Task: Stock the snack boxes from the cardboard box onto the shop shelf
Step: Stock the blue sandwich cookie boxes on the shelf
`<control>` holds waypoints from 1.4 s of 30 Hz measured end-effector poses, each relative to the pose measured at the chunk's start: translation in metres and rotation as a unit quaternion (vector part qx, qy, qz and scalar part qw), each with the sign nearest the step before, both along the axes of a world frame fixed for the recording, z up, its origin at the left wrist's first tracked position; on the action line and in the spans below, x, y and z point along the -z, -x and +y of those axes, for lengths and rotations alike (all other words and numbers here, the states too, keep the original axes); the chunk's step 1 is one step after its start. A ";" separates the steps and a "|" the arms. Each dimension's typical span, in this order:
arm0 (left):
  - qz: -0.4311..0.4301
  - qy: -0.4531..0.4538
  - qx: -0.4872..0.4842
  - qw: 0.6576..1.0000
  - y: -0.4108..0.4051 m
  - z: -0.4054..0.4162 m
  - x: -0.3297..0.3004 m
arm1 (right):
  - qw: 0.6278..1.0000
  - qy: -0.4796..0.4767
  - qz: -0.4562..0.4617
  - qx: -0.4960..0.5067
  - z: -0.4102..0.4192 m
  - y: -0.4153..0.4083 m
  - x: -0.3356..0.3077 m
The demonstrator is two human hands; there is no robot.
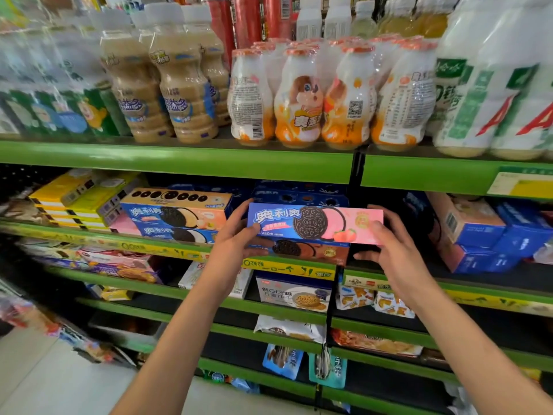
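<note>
1. Pink-and-blue snack box [315, 223] is being held lengthwise, front face toward the camera, at the level of the second shelf [176, 250].
2. Left hand [239, 235] is gripping the box's left end, thumb on the front face, fingers wrapping behind.
3. Right hand [392, 238] is clasping the right end, thumb on the front edge, fingers curling underneath.
4. Both forearms are reaching up from the lower frame, converging toward the box.
5. Box is sitting just above a brown-and-blue box [302, 250] already lying on the shelf; contact between them cannot be told.
6. Similar stacked boxes [176, 217] are lying to the left.
7. Green-edged upper shelf [179, 160] is carrying bottled drinks [302, 97].
8. Lower shelves are holding bagged snacks; pale floor [45, 381] is showing at lower left.
</note>
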State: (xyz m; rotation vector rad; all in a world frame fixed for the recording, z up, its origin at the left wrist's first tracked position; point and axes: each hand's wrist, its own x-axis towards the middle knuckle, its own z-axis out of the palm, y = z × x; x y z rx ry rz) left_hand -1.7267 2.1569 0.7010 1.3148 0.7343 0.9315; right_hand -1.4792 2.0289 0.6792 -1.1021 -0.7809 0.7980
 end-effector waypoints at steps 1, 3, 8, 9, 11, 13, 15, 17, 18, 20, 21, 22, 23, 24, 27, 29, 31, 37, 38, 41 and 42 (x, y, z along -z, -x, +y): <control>0.001 0.001 0.001 1.000 0.000 0.001 0.000 | 1.000 0.000 0.001 -0.001 0.000 0.000 0.000; 0.000 0.001 0.003 1.000 0.001 0.001 -0.001 | 1.000 0.001 0.002 -0.005 -0.002 0.000 -0.001; -0.009 0.007 0.010 1.000 0.001 0.000 -0.003 | 1.000 0.001 0.015 -0.024 -0.005 -0.001 -0.003; -0.010 0.010 0.010 1.000 0.001 0.000 -0.003 | 0.999 0.002 0.018 -0.027 -0.006 -0.002 -0.003; -0.016 0.016 0.008 1.000 0.002 0.000 -0.004 | 0.999 0.001 0.027 -0.033 -0.006 -0.003 -0.004; -0.023 0.018 0.008 1.000 0.002 0.000 -0.004 | 0.998 -0.003 0.034 -0.046 -0.007 -0.005 -0.004; -0.027 0.017 0.011 0.999 0.003 0.000 -0.003 | 0.997 -0.010 0.043 -0.065 -0.010 -0.008 -0.003; -0.030 0.017 0.014 0.999 0.006 -0.001 -0.003 | 0.995 -0.018 0.057 -0.079 -0.012 -0.011 -0.003; -0.028 0.015 0.016 0.999 0.007 -0.002 -0.003 | 0.995 -0.022 0.061 -0.082 -0.013 -0.011 -0.003; -0.017 0.002 0.019 1.000 0.011 -0.004 -0.002 | 0.994 -0.036 0.055 -0.083 -0.017 -0.011 -0.004; -0.009 -0.009 0.020 1.000 0.013 -0.006 -0.003 | 0.994 -0.046 0.047 -0.088 -0.020 -0.011 -0.003; -0.002 -0.025 0.023 0.999 0.015 -0.006 -0.003 | 0.993 -0.057 0.037 -0.096 -0.022 -0.010 -0.003; 0.002 -0.045 0.028 0.999 0.017 -0.007 -0.004 | 0.992 -0.065 0.023 -0.103 -0.025 -0.009 -0.004; 0.001 -0.063 0.031 0.998 0.020 -0.006 -0.004 | 0.991 -0.071 0.009 -0.110 -0.027 -0.008 -0.004; -0.001 -0.092 0.015 0.996 0.026 -0.005 -0.007 | 0.988 -0.087 -0.045 -0.122 -0.030 -0.006 -0.007; -0.003 -0.100 0.002 0.995 0.026 -0.006 -0.007 | 0.986 -0.087 -0.074 -0.123 -0.028 -0.005 -0.009; -0.003 -0.104 -0.003 0.995 0.027 -0.006 -0.007 | 0.986 -0.084 -0.080 -0.118 -0.026 -0.005 -0.009; -0.019 -0.116 -0.021 0.993 0.028 -0.010 -0.005 | 0.984 -0.098 -0.113 -0.100 -0.022 -0.005 -0.004; -0.020 -0.121 -0.024 0.992 0.028 -0.012 -0.005 | 0.983 -0.103 -0.121 -0.096 -0.022 -0.004 -0.002; -0.023 -0.135 -0.041 0.990 0.028 -0.016 -0.004 | 0.982 -0.113 -0.130 -0.082 -0.021 0.000 -0.001; -0.021 -0.138 -0.047 0.989 0.028 -0.017 -0.004 | 0.982 -0.113 -0.131 -0.078 -0.021 0.002 -0.001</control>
